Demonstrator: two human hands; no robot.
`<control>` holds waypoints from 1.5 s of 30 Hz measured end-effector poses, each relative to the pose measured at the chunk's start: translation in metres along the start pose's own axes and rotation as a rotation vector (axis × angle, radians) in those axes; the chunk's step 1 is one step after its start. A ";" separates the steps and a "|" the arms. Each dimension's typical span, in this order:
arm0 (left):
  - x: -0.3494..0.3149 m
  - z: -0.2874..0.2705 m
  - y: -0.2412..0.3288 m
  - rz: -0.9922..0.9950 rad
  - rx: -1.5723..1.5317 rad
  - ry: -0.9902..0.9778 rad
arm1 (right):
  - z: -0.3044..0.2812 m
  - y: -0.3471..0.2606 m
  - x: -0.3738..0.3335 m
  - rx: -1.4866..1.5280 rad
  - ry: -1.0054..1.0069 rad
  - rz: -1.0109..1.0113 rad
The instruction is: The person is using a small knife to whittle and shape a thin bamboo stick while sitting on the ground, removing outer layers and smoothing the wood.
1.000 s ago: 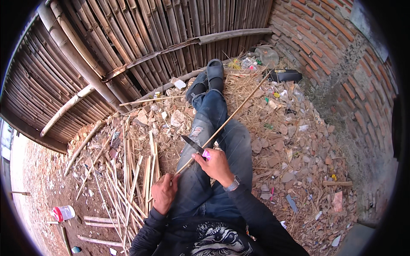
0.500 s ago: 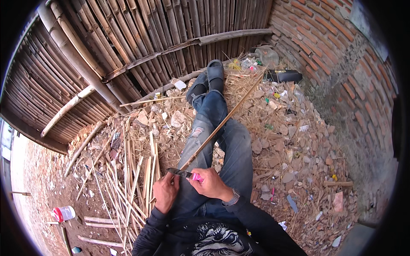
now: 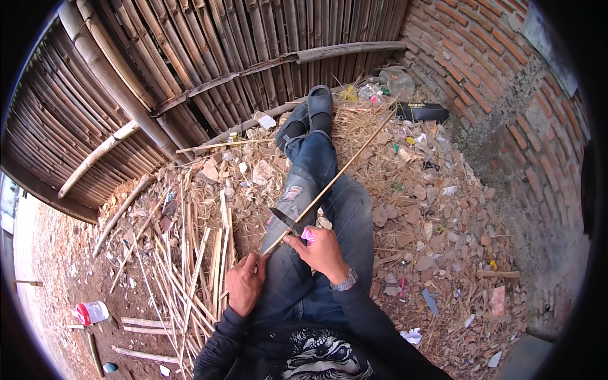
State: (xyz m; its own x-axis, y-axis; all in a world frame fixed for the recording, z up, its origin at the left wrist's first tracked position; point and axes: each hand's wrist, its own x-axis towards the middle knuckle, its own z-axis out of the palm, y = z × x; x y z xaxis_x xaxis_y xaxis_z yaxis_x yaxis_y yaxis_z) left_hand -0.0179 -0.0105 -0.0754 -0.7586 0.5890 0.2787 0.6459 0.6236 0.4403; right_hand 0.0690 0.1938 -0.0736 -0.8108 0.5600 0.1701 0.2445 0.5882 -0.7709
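A long thin bamboo strip [image 3: 345,166] slants from my lap up to the right, across my jeans. Its near end is pinched in the fingers of my left hand [image 3: 246,285], which rests by my thigh. My right hand [image 3: 323,254] grips a knife by its pink handle [image 3: 308,235]. The dark knife blade [image 3: 286,219] lies across the strip, a little beyond my left fingers, with its tip pointing up and left. My right thumb is near the strip; whether it presses on it I cannot tell.
Several split bamboo strips [image 3: 183,285] lie piled on my left. A red-and-white container [image 3: 92,313] stands farther left. Rubble and litter [image 3: 430,234] cover the ground on my right. Beyond my crossed feet rises a bamboo wall [image 3: 240,38]; a brick wall [image 3: 506,95] stands at right.
My right hand and the knife have moved right and forward along the strip, away from my left hand. The blade now tilts more steeply. My left hand has barely moved.
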 end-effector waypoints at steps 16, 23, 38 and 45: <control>-0.002 -0.020 -0.029 -0.234 -0.275 -0.225 | -0.030 0.017 0.005 0.181 0.086 0.094; -0.034 -0.028 -0.082 -0.135 -0.223 -0.221 | -0.048 0.080 0.072 -0.225 0.285 0.268; -0.019 -0.004 -0.050 -0.063 -0.200 -0.088 | 0.011 0.057 0.026 -0.059 0.242 0.179; -0.015 0.005 -0.042 -0.137 -0.220 -0.107 | -0.001 0.052 0.023 -0.050 0.180 0.233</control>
State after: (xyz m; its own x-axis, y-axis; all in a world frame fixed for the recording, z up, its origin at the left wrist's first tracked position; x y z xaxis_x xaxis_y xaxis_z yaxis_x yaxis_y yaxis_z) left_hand -0.0333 -0.0431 -0.1023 -0.8164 0.5654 0.1170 0.4951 0.5812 0.6458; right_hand 0.0634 0.2377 -0.1093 -0.6232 0.7755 0.1017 0.4428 0.4569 -0.7715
